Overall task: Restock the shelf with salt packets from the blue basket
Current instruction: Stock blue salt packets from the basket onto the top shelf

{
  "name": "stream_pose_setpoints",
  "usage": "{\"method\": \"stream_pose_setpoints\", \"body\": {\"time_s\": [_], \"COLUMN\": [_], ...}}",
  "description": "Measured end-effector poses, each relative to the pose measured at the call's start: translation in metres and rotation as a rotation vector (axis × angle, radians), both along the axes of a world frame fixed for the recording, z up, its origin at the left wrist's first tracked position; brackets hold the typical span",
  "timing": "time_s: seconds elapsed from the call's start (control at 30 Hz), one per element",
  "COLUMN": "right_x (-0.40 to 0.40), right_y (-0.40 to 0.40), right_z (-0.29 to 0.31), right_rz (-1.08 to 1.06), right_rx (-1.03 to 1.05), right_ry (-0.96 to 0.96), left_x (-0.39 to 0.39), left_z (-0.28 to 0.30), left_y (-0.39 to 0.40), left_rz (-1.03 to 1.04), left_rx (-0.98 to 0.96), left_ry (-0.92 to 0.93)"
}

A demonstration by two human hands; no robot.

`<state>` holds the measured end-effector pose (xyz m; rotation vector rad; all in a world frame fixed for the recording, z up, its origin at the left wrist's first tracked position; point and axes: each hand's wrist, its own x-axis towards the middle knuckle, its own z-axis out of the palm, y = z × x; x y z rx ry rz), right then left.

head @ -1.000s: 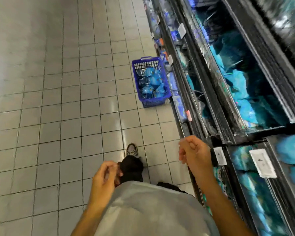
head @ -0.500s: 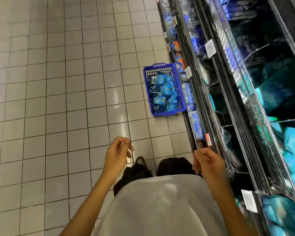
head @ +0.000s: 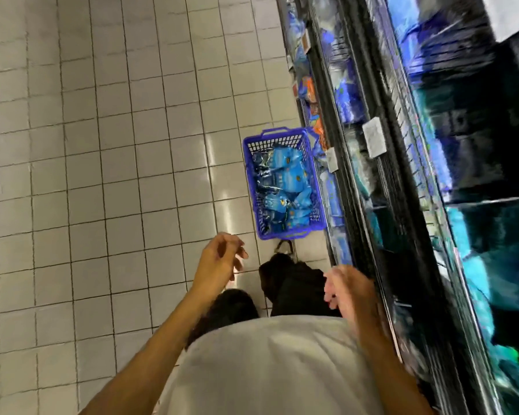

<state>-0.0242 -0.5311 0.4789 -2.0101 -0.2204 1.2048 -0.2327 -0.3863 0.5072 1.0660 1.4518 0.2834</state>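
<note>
Blue basket (head: pixel 285 233) on the tiled floor (head: pixel 102 175), tucked right against the foot of the shelf (head: pixel 369 181), and it's loaded with light-blue salt packets (head: pixel 288 181) piled loose inside. Both hands are empty out front: the left hand (head: pixel 221 259) hangs near the basket's front rim with fingers loosely curled around nothing, and the right hand (head: pixel 349 290), blurred, looks relaxed and open beside the shelf edge. A shoe (head: pixel 285 248) sits just short of the basket. This looks like the approach for a fresh grab. The smart play: bend down squarely over the basket, take packets off the top of the pile, and grip them by the body, since soft bags sag and slip.
</note>
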Motion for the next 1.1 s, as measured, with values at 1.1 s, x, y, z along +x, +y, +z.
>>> {"method": "stream_pose_setpoints", "body": {"time_s": [1.1], "right_x": [0.085], "right_y": [0.29], "right_z": [-0.635], "right_rz": [-0.635], "right_rx": [-0.146], "right_ry": [0.204], "left_x": [0.215], "left_z": [-0.641], "left_y": [0.3], "left_rz": [-1.168], "left_rx": [0.261], "left_ry": [0.594]}}
